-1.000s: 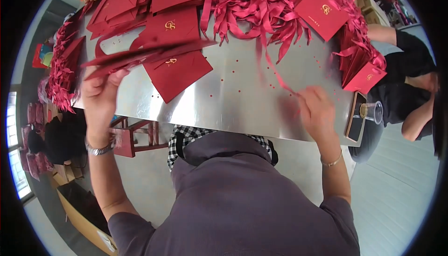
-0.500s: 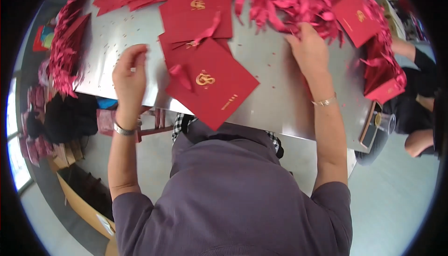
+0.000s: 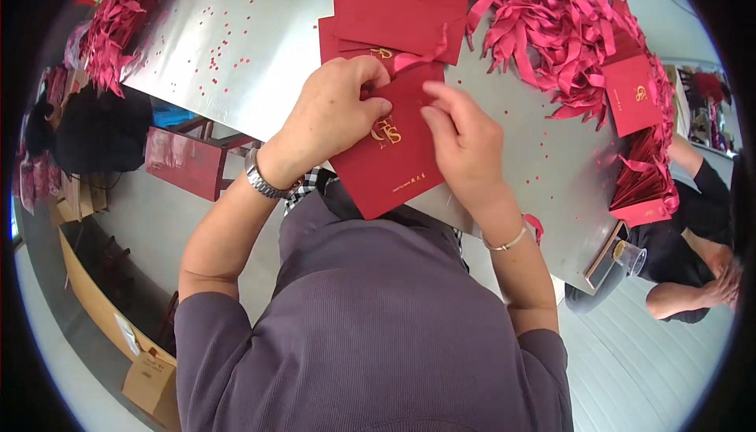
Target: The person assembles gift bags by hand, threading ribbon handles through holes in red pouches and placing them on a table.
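Note:
A square red card or folder (image 3: pixel 394 168) with a gold emblem lies point-down over the table's near edge. My left hand (image 3: pixel 331 109) rests over its left upper part, fingers curled and thumb bent in; what they pinch is hidden. On the right side of the same card hovers my right hand (image 3: pixel 470 137), slightly blurred, its thumb and forefinger apart with nothing visible between them. Just above the hands a pink ribbon (image 3: pixel 425 55) crosses the upper end of the card. More red folders (image 3: pixel 402 7) are stacked beyond it, partly overlapped.
A large heap of pink ribbons (image 3: pixel 543 38) covers the far right of the metal table (image 3: pixel 260 62). More ribboned folders (image 3: pixel 118 30) stand at the left. Red specks dot the tabletop. A phone (image 3: pixel 606 255) and plastic cup (image 3: pixel 630 257) sit near another person (image 3: pixel 685 235) at right.
Both hands have come together over the front card, the left moving right and the right leaving the ribbon heap. The view has shifted, so the table appears turned.

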The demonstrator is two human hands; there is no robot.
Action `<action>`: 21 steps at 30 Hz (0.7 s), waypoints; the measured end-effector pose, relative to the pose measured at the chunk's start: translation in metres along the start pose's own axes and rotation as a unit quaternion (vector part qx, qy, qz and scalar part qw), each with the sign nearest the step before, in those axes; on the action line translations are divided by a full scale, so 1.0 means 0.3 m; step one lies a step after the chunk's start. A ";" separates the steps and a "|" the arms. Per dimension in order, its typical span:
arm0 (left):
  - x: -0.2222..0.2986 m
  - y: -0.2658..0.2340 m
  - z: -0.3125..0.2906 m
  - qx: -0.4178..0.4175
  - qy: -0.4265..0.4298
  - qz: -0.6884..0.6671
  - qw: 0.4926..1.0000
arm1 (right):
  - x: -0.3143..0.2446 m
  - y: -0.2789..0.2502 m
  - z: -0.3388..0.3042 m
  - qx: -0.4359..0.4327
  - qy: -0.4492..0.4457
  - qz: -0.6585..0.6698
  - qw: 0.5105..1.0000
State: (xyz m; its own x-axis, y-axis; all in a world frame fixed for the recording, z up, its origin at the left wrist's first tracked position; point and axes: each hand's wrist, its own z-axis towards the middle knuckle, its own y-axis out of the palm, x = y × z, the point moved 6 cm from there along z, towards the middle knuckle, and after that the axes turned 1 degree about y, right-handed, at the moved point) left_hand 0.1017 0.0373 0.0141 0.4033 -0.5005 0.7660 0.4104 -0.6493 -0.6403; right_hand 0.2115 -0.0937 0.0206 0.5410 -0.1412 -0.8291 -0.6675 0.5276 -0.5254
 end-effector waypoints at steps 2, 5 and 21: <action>-0.016 0.009 -0.006 -0.009 -0.018 -0.044 0.999 | -0.005 0.025 0.016 0.025 0.002 -0.018 1.000; -0.032 0.018 -0.003 -0.012 -0.013 -0.037 0.999 | -0.017 0.041 0.032 0.009 -0.055 -0.048 0.997; -0.021 0.027 -0.029 0.003 0.093 -0.004 0.996 | -0.038 0.106 0.033 0.014 -0.077 -0.143 0.987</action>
State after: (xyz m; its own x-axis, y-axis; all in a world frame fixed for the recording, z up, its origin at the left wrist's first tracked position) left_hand 0.0955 0.0302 0.0045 0.2409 -0.5931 0.7683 0.4184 -0.6508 -0.6336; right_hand 0.1891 -0.0670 0.0153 0.7773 -0.1603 -0.6084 -0.4640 0.5070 -0.7264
